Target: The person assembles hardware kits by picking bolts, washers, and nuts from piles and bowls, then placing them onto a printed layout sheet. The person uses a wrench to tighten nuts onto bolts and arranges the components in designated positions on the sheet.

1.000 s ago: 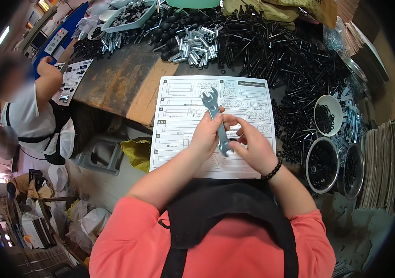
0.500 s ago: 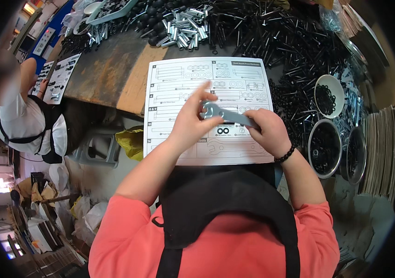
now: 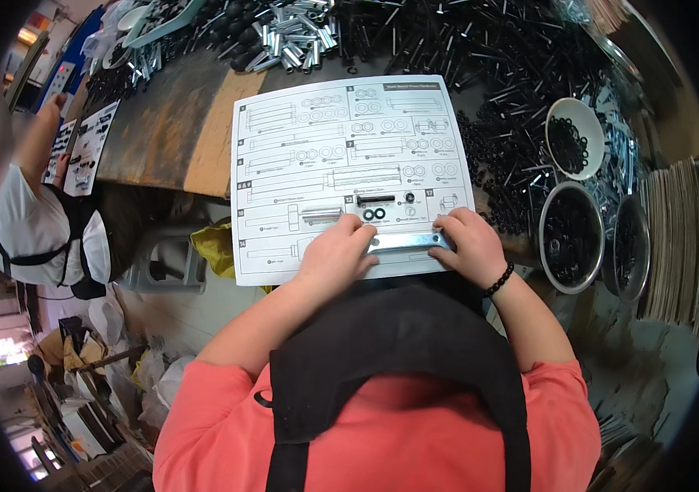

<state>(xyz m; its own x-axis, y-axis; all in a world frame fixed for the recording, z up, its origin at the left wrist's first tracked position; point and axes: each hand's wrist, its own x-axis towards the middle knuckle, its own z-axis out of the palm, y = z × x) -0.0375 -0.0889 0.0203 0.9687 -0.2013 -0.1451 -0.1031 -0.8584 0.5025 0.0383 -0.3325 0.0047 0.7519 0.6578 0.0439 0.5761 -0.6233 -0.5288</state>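
- We're in a workshop, small-hardware kind.
- Stained wooden bench (image 3: 161, 123): we see loose black bolts (image 3: 423, 45) heaped along it, silver sleeves (image 3: 296, 37) piled beside them.
- Right side: white bowl (image 3: 593, 141) of black rings, metal bowl (image 3: 569, 290) of small dark parts, tall stack of brown sheets (image 3: 673, 238).
- Printed sheet (image 3: 280, 246) in front: outline drawings of bolts, nuts, washers.
- Second person (image 3: 79, 220) at bench's left end, dark straps over white top; we see another parts sheet (image 3: 80, 185) there.
- Blue unit with control panel (image 3: 61, 76) beyond.
- Lower left: bags, boards piled up on the floor.
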